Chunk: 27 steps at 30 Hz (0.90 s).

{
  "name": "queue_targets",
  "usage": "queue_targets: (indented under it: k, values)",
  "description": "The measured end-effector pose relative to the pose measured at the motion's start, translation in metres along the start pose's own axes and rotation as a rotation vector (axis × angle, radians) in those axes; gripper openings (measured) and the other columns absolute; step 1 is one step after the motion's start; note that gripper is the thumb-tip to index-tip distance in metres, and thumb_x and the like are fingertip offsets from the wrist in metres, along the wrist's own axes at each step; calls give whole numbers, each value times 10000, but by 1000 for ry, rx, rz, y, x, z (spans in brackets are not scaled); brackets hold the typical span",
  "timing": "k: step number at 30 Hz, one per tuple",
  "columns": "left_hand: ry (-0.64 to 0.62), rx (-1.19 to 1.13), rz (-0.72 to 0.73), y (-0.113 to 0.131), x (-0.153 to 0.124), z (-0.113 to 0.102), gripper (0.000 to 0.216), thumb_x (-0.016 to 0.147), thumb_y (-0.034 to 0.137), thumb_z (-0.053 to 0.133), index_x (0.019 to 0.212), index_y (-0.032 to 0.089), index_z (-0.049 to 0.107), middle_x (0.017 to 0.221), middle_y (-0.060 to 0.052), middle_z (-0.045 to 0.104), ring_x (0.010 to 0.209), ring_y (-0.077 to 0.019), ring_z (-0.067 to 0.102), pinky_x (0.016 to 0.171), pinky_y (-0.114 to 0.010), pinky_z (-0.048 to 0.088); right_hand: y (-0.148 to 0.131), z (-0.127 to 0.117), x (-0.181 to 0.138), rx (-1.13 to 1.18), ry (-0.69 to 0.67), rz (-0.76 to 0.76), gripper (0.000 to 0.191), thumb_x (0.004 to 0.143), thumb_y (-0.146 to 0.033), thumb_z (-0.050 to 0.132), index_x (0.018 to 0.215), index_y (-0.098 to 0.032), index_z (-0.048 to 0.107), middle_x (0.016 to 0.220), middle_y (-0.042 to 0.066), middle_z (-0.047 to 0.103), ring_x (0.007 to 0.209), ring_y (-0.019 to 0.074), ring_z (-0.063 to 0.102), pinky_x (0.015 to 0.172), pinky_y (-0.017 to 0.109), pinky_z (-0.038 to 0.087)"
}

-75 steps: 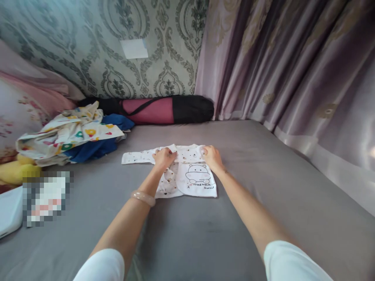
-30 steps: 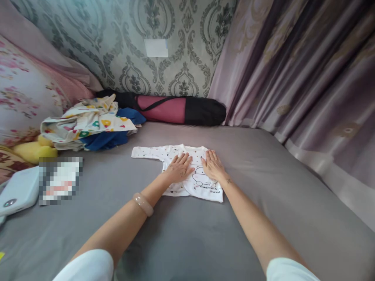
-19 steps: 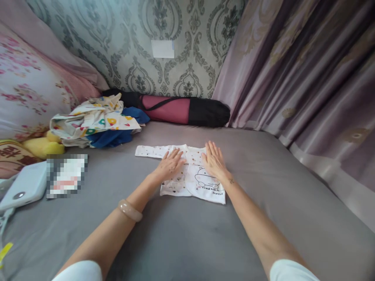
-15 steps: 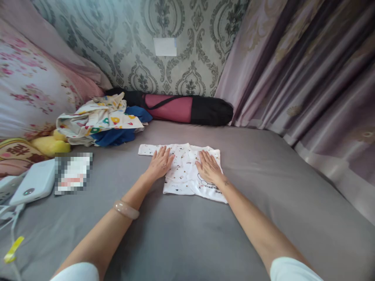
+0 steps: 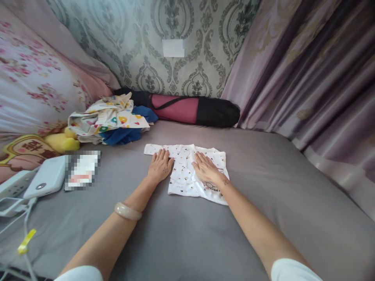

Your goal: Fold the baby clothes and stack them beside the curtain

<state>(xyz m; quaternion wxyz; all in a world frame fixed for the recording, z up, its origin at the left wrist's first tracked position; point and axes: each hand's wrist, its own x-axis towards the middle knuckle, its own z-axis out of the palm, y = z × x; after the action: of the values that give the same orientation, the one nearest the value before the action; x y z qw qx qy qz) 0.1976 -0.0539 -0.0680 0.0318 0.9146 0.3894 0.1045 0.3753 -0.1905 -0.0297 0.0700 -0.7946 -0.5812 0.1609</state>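
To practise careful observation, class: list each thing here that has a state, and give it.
Baby shirt: partly folded, flat, one sleeve spread out.
Left hand: open, palm down, fingers on the shirt's sleeve.
Right hand: open, palm down on the shirt.
Clothes pile: crumpled, unfolded.
Curtain: drawn shut.

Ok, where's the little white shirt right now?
In the head view, the shirt lies flat on the grey sheet mid-bed, left hand at its left edge, right hand on its middle.
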Motion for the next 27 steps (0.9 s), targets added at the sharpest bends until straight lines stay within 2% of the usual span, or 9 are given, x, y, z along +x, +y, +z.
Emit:
queue_targets:
  k: [1,5,11,14,16,18,20,22,27]
  values:
    - [3,2,2,0,0,0,585,978,413,227,1428,70,375,1512,-174,335,1426,-275,251,1160,-465,200,-2,-3,2,5,7,4,687,970,-466,120,1509,-49,201,1585,121,104,1458,221,73,1171,400,79]
    - [2,8,-1,1,-1,-1,588,982,407,219,1431,57,369,1507,-170,348,1422,-273,262,1163,-456,199,-15,0,11,-34,205,-45,681,973,-454,129,1513,-41,171,1587,123,92,1461,207,33,1173,391,15]
    - [4,0,-5,1,-2,-2,590,986,409,206,1420,53,386,1504,-167,354,1417,-269,275,1167,-442,189,-20,22,20,-36,110,-76,657,979,-443,171,1491,-41,258,1580,131,134,1459,231,61,1172,428,24]
    - [6,-21,-11,0,-1,-1,574,985,404,216,1410,66,401,1502,-166,360,1416,-268,278,1163,-447,195,-10,12,23,68,99,-88,610,980,-429,212,1484,-97,305,1570,110,206,1448,207,149,1168,387,117]
    - [6,-40,-18,0,-1,-1,555,985,399,223,1403,87,411,1501,-159,366,1415,-266,280,1158,-453,200,-2,0,27,118,190,-75,543,975,-366,277,1453,-128,377,1531,102,323,1408,180,274,1141,318,208]
    - [5,-59,-24,1,0,-2,542,985,394,227,1399,98,414,1500,-154,369,1416,-264,277,1156,-454,202,6,-11,32,100,304,-32,459,958,-257,332,1367,-135,502,1418,108,485,1310,177,422,1088,276,289]
    - [4,-69,-23,1,-1,-4,537,986,391,230,1394,94,413,1496,-154,377,1415,-263,279,1155,-452,201,12,-17,38,48,327,14,394,939,-188,370,1247,-155,614,1255,104,603,1183,193,526,1020,276,355]
    - [4,-72,-21,1,-1,-4,535,985,385,237,1389,83,413,1490,-158,384,1412,-262,286,1156,-449,199,17,-18,43,16,283,37,344,941,-198,404,1163,-192,666,1151,91,637,1100,203,565,951,278,398]
    - [17,-67,-17,1,-1,-3,517,979,380,253,1377,102,430,1483,-161,395,1406,-261,301,1157,-452,204,20,-13,51,26,251,60,264,928,-224,467,1075,-230,686,1107,73,619,1070,198,563,875,262,416]
